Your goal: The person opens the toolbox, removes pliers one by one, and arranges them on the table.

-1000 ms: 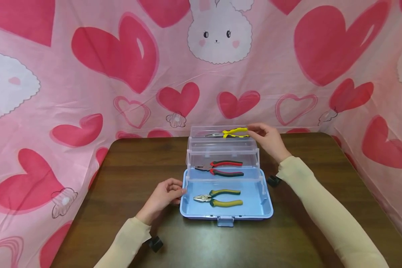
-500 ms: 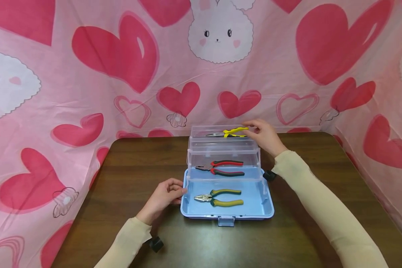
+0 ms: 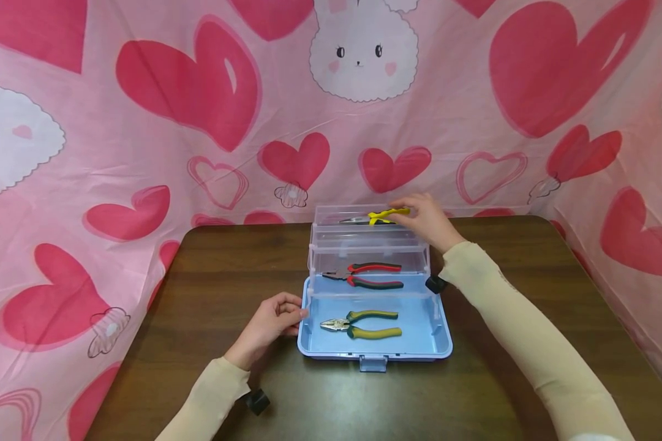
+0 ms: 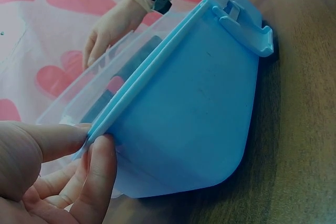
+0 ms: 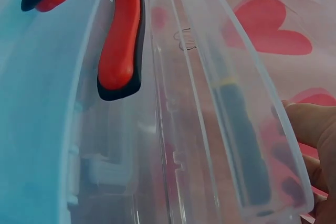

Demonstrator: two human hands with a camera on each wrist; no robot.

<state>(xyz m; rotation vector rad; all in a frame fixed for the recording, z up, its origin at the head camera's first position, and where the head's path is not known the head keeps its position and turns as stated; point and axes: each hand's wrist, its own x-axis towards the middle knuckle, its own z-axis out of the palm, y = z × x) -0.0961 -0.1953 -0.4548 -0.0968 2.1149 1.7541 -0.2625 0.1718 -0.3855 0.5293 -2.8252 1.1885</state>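
In the head view, my left hand (image 3: 272, 321) pinches the left rim of a light blue toolbox (image 3: 438, 343); the left wrist view shows thumb and fingers on either side of that rim. At the back, my right hand (image 3: 427, 223) has its thumb and fingers around the handles of yellow-and-black needle-nose pliers (image 3: 383, 215) in the top clear tray (image 3: 331, 212). Red-and-black pliers (image 3: 372, 283) lie in the lower clear tray, their handles (image 5: 119, 51) near in the right wrist view. Yellow-green combination pliers (image 3: 372, 332) lie on the toolbox floor.
The toolbox stands on a brown wooden table (image 3: 242, 257), its front latch (image 3: 373, 364) hanging down. Behind the table hangs a pink cloth (image 3: 286, 116) with hearts and rabbits. A dark wrist device (image 3: 258, 402) sits under the left sleeve.
My right hand has moved left over the tray and closed around the yellow handles. The left hand stays on the rim, and the other pliers have not moved.
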